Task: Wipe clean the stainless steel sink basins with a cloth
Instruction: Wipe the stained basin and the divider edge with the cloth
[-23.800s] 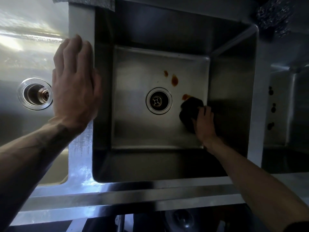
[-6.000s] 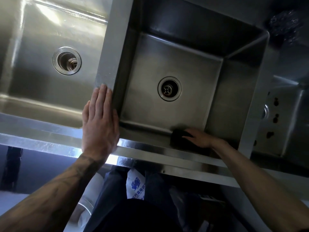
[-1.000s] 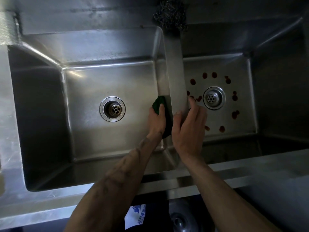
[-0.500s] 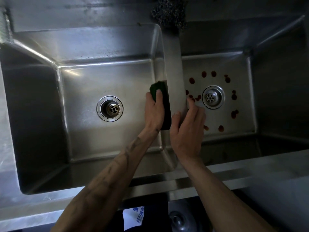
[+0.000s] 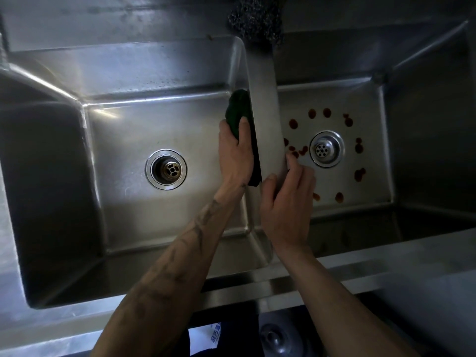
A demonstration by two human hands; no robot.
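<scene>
From the head camera we see the left grip (image 5: 235,155) closed round a dark green cloth (image 5: 239,112), pressing it against the right-hand wall of the left basin (image 5: 123,140), just under the divider (image 5: 262,81) and well to the right of the left drain (image 5: 166,169). The right grip (image 5: 286,202) clasps the divider's top, with the thumb on the left-basin side and the fingers curled over the edge into the right basin (image 5: 365,176). We find red-brown spots (image 5: 293,123) ringing the right drain (image 5: 327,148), and a steel wool scourer (image 5: 255,19) sits on the back ledge at the divider's far end.
</scene>
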